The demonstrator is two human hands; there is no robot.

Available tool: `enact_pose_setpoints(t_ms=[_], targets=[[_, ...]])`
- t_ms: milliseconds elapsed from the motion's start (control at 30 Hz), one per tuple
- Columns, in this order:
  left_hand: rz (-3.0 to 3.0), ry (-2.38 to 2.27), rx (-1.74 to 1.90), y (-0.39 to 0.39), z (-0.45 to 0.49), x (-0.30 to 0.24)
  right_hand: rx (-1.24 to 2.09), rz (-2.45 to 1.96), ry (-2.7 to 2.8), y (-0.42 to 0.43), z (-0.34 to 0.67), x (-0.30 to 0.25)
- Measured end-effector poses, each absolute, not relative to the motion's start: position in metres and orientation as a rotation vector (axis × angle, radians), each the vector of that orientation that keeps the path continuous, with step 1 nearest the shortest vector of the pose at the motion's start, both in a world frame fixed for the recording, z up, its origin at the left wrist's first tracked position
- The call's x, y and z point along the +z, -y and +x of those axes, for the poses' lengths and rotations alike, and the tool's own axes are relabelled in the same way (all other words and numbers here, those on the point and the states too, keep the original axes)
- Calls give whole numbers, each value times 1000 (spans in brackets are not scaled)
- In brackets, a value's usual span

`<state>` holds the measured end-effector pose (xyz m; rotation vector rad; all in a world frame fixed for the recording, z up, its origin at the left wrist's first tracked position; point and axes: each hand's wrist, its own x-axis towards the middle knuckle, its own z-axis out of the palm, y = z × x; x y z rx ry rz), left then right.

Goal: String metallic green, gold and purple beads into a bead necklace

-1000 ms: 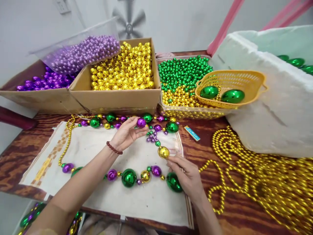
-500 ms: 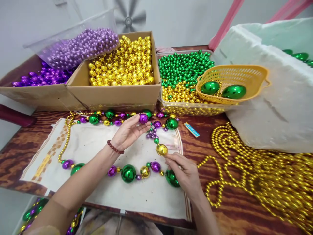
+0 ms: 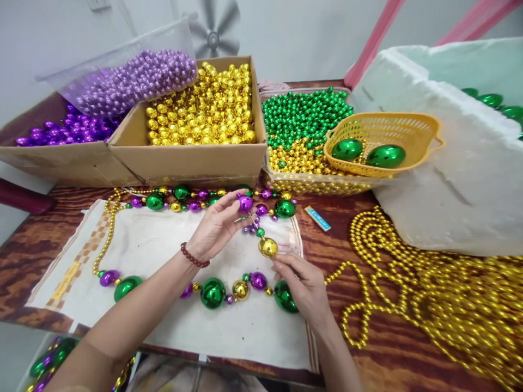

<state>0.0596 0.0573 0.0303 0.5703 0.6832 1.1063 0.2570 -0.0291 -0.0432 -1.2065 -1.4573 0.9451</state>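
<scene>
My left hand [image 3: 216, 226] pinches a purple bead [image 3: 245, 203] at its fingertips, over a white cloth [image 3: 163, 256]. A thin needle or string runs down from that bead through a small green bead to a gold bead [image 3: 268, 247]. My right hand [image 3: 304, 286] holds the strand just below the gold bead, beside a large green bead [image 3: 284, 296]. A long strand of green, purple and gold beads [image 3: 212, 293] loops across the cloth around both hands.
At the back stand cardboard boxes of purple beads [image 3: 61, 130] and gold beads [image 3: 200, 117], and a clear tub of green and gold beads [image 3: 304, 117]. A yellow basket [image 3: 384, 144] holds two green beads. A white foam box [image 3: 457, 163] and gold bead chains [image 3: 441, 294] fill the right.
My left hand has carried the purple bead a little to the right, closer to the needle. My right hand has stayed by the gold bead. The camera view shifted slightly.
</scene>
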Motion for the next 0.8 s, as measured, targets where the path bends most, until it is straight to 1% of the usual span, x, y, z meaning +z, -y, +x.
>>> enact_pose_setpoints(t_ms=[233, 367, 467, 533, 700, 800], targets=[[677, -712, 1122, -43, 79, 28, 930, -1230, 1412, 25, 258, -49], [731, -758, 1094, -43, 82, 23, 1071, -1185, 1374, 27, 258, -50], [739, -764, 1085, -43, 86, 22, 1209, -1246, 1211, 29, 259, -50], [760, -761, 1071, -42, 90, 22, 1235, -1271, 1117, 28, 261, -49], [1009, -732, 982, -44, 104, 29, 1158, -1264, 1056, 22, 273, -50], [1223, -751, 902, -71, 111, 37, 1101, -1259, 1021, 21, 283, -53]])
